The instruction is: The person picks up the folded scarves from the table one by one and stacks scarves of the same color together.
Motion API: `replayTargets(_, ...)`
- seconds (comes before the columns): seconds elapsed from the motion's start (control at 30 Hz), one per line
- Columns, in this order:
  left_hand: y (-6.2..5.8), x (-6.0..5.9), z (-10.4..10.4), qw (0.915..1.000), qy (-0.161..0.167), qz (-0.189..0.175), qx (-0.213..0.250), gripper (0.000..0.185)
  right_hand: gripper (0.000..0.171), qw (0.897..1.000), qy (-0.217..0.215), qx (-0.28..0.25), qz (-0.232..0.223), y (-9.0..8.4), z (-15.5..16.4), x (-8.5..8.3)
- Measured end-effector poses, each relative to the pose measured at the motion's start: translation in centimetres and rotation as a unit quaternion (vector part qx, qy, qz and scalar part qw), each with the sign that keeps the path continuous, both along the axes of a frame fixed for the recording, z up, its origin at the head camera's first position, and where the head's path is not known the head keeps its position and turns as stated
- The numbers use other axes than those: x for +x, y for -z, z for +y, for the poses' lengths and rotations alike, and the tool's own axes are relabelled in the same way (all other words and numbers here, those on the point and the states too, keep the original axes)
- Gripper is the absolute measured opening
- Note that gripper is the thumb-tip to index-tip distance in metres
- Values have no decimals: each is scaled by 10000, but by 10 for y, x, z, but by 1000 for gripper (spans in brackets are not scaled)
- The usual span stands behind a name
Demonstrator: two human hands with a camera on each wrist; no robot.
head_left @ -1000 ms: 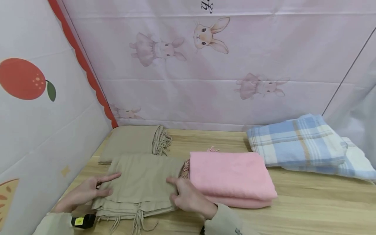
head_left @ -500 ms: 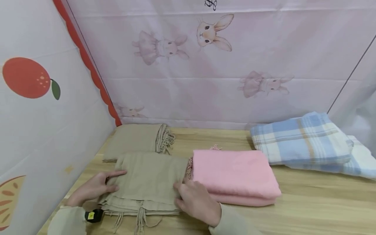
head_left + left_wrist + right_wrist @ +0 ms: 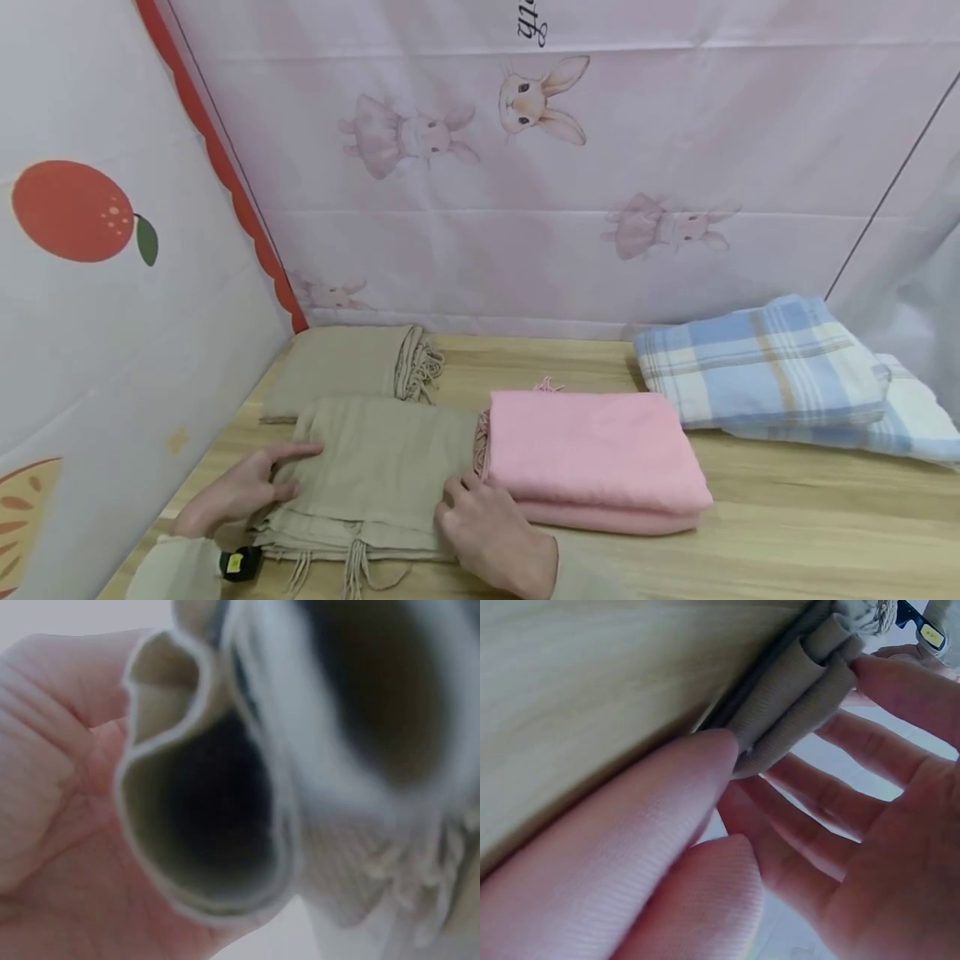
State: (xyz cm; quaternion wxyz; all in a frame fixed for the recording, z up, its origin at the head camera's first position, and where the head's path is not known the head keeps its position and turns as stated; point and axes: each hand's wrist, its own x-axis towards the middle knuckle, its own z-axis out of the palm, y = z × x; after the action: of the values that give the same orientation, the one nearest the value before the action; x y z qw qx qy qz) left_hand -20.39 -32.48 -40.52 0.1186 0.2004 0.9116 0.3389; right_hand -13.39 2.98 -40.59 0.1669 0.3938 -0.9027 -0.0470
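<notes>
Both flat, open hands, left hand (image 3: 240, 492) and right hand (image 3: 487, 533), press the folded beige scarf's (image 3: 382, 467) side edges, pink scarf (image 3: 592, 454) touching its right edge.

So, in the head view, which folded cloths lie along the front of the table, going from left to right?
Beige scarf between the left hand and right hand → pink scarf → blue plaid blanket.
</notes>
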Motion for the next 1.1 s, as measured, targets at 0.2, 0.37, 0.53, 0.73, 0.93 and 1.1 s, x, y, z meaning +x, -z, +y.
replayTargets(0.2, 1, -2, 3, 9999, 67, 125, -15, 54, 11, 9999, -92, -10, 65, 1, 3, -1)
replayTargets(0.37, 3, -3, 4, 9998, 118, 175, -7, 53, 10, 9994, -222, -163, 229, 3, 4, -3)
replayTargets(0.53, 5, -2, 2, 9993, 125, 357, 58, 52, 9, 9992, -264, -135, 272, 4, 3, -5)
replayTargets(0.73, 8, -3, 3, 9967, 216, 769, -163, 51, 9, 9995, -213, -140, 160, 3, 4, -5)
replayTargets(0.93, 2, -8, 2, 9867, 239, 1522, -518, 50, 5, 9955, -408, -518, -677, -12, 6, -9)
replayTargets(1.1, -8, -13, 4, 9846, -153, 1713, -301, 44, 11, 9817, -532, -1390, -1187, -43, 10, -14)
